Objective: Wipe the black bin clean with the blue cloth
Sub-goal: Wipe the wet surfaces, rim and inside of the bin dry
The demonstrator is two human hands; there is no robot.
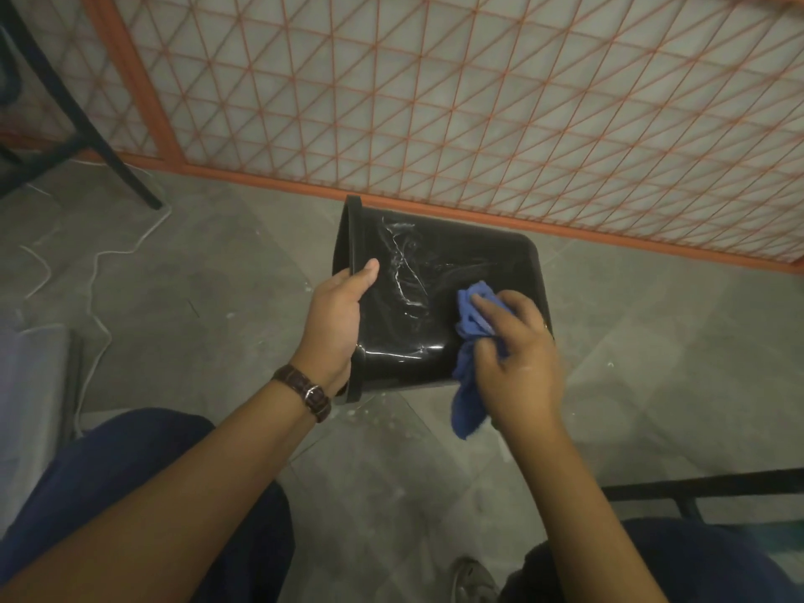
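We hold the black bin [470, 272] tipped on its side between our knees, over the grey floor [217, 276] and just in front of the orange mesh panel [435, 102], with its rim turned toward our left. Our left hand [335, 315], with a brown-strapped watch [311, 393] on the wrist, grips the bin at the rim end: the thumb lies across the glossy upper side, and the fingers curl under the edge, out of sight. Our right hand [517, 359] is closed around the bunched blue cloth [467, 385] and presses it against the bin's upper side near the base end, with one finger stretched along the top of the wad. A loose tail of cloth hangs below the hand. White streaks [404, 272] run across the bin's surface between our two hands. A white cord [93, 276] trails over the floor at the left, near a black chair leg [87, 124].
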